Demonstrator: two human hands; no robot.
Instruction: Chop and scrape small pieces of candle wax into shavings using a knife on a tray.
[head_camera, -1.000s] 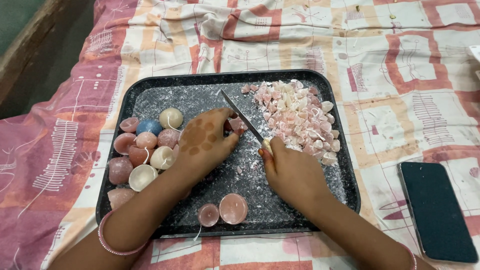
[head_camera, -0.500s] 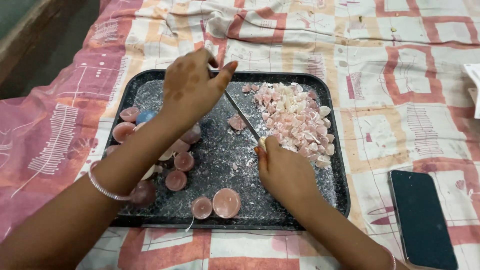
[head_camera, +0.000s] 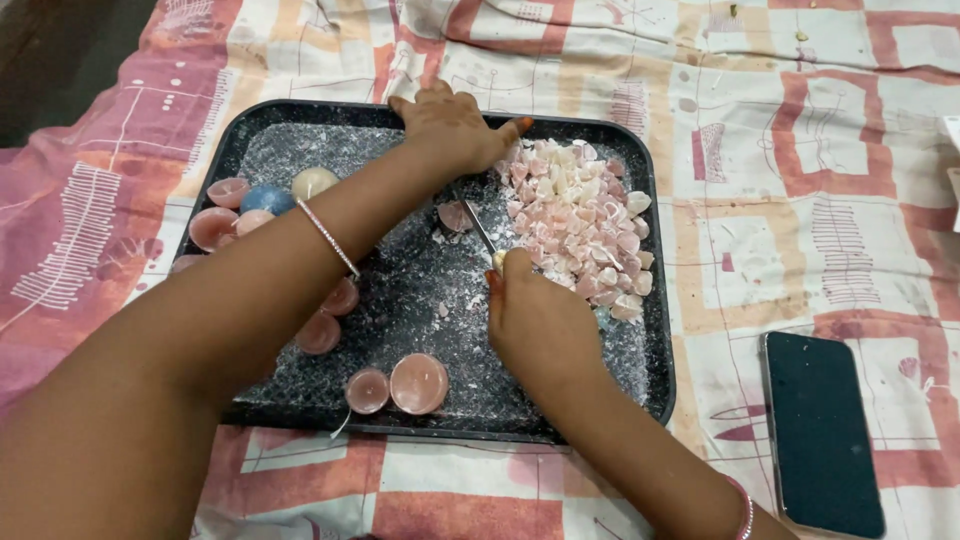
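At frame centre, the right hand grips a knife over a half candle; the left hand lies flat on the tray rim; chopped bits heaped centre-right, whole candles (roughly ten) still uncut at left

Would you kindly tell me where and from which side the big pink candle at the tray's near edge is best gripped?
Grip the big pink candle across its round sides, coming from above. It sits flat face up on the tray, a smaller candle touches its left side, and the rim lies just behind, so pinch front to back.
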